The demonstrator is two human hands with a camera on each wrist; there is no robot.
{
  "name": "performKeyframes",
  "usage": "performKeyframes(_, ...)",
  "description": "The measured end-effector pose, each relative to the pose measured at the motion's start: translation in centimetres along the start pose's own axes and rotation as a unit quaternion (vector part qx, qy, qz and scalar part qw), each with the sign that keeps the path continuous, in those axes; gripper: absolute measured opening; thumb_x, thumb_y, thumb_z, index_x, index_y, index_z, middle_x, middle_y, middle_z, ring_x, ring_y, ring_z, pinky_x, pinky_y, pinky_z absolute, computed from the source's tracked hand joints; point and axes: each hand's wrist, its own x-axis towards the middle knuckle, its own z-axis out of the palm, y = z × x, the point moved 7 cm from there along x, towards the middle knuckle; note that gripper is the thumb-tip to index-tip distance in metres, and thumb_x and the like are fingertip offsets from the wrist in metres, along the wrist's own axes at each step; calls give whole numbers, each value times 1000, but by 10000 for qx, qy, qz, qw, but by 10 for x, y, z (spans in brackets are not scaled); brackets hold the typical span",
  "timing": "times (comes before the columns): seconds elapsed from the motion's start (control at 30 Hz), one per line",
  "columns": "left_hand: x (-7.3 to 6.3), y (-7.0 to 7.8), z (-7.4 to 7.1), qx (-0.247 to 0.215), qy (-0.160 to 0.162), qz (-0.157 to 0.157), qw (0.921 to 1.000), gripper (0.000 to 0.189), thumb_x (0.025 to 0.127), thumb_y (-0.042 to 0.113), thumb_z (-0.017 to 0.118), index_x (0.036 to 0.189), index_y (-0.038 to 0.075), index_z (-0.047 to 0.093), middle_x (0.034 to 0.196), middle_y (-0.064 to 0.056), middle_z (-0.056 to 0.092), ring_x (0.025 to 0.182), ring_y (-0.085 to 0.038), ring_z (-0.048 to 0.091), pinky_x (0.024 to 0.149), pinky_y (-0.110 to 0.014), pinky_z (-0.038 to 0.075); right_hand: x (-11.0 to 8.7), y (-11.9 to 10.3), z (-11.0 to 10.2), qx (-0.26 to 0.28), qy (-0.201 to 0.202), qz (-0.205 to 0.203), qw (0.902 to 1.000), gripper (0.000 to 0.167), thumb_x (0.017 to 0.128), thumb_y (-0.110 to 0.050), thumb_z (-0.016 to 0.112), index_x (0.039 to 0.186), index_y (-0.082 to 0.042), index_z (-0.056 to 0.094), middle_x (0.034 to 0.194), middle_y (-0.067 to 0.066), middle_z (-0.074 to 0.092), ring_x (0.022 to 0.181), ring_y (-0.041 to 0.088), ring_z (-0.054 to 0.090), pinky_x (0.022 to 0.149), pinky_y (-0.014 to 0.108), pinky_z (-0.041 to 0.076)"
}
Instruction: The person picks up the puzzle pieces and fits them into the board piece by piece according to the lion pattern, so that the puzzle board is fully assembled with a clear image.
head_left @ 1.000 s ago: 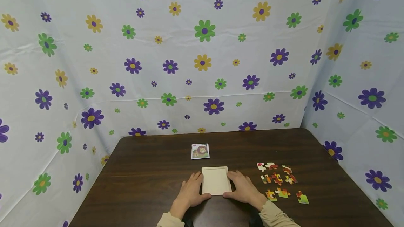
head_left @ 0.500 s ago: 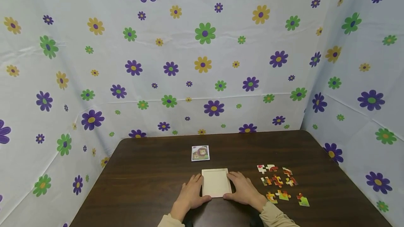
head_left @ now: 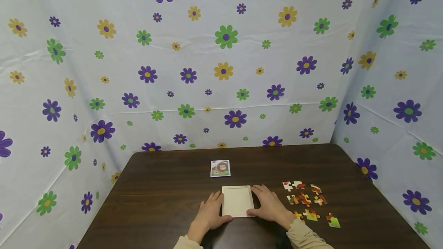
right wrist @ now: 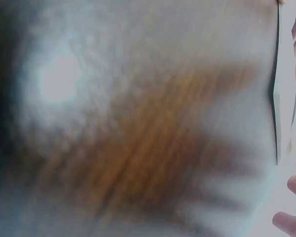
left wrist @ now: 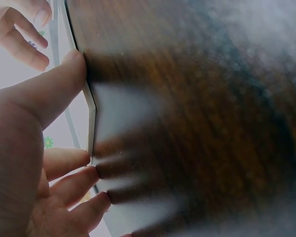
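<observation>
A square, pale wooden puzzle tray (head_left: 237, 201) with a shallow rim lies flat on the dark table, nothing in it. My left hand (head_left: 209, 214) rests along its left side, fingers loosely extended. In the left wrist view the thumb (left wrist: 64, 81) touches the tray's near edge, and the fingertips stand at its side. My right hand (head_left: 270, 205) is spread at the tray's right side, its thumb tip by the near right corner. The right wrist view shows its fingertips (right wrist: 289, 223) raised beside the tray edge (right wrist: 277, 113).
Several loose jigsaw pieces (head_left: 305, 200) lie in rough rows on the table (head_left: 155, 191), right of my right hand. Behind the tray lies a square picture card (head_left: 220, 168) with a lion on it. A flowered cloth (head_left: 194, 60) hangs behind the table and on both sides.
My right hand has risen slightly and shifted a little away from the tray's right edge. The left hand and the tray have kept their places. The head view has tilted slightly.
</observation>
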Motion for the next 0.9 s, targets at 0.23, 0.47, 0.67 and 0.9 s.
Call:
performKeyframes(0.23,0,-1,1,41,-15,-35,10000,80,77,45,76,134,-4,49,140,-22,46,129,-45,40,92,-70,34,3,6,-3,-96,94,48,9999,77,70,-42,83,127,3,57,131,22,54,124,48,44,89,69,37)
performKeyframes(0.47,1,0,2,70,32,-26,10000,80,76,45,77,133,-4,50,139,-22,48,128,-45,42,91,-69,36,4,14,-7,-99,147,176,9997,77,70,-41,83,127,2,57,131,20,54,124,45,45,91,68,37)
performKeyframes(0.67,-1,0,2,36,97,-2,9999,80,75,44,78,132,-4,50,138,-23,48,128,-45,42,90,-70,35,3,24,-6,-104,126,303,9994,76,70,-43,82,128,1,58,131,20,54,124,45,45,91,69,36)
performKeyframes(0.9,-1,1,0,-29,125,13,9999,80,74,43,79,132,-4,50,138,-23,48,127,-46,42,90,-71,35,3,33,-7,-247,223,356,9988,75,70,-45,82,125,1,59,129,19,56,122,44,48,89,66,39)
